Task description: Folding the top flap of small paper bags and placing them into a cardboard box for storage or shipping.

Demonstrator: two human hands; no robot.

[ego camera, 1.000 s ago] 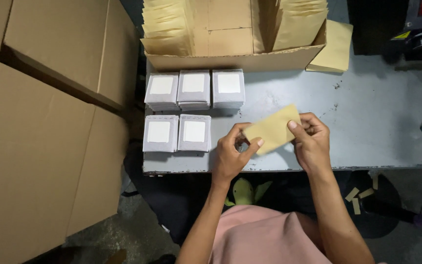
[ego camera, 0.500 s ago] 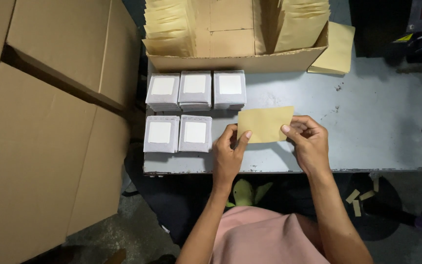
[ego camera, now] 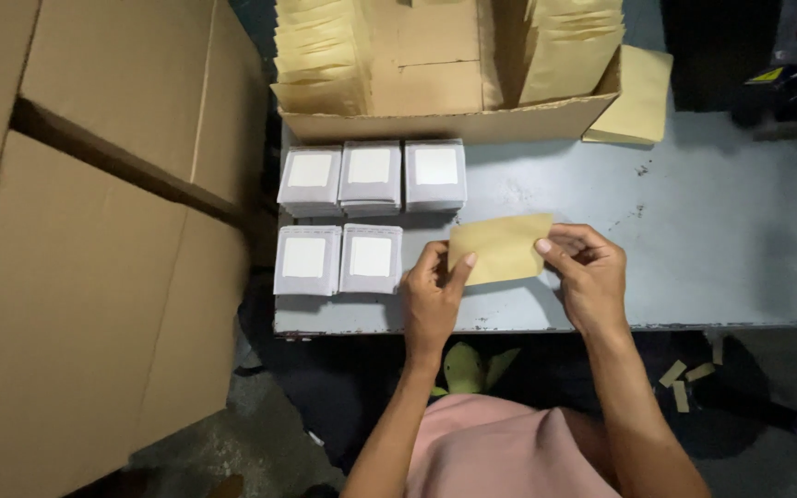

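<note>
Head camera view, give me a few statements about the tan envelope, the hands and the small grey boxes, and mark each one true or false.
1. Both hands hold the tan envelope above the grey table. True: the left hand grips its left end, the right hand its right end.
2. Five small grey boxes with white labels sit on the table. True: three in the back row, two in front.
3. The small grey boxes lie to the right of the hands. False: they lie to the left.
4. The open cardboard box at the back is filled with grey boxes. False: it holds stacks of tan envelopes.
5. The envelope is lying flat, untouched. False: both hands hold it.
</note>
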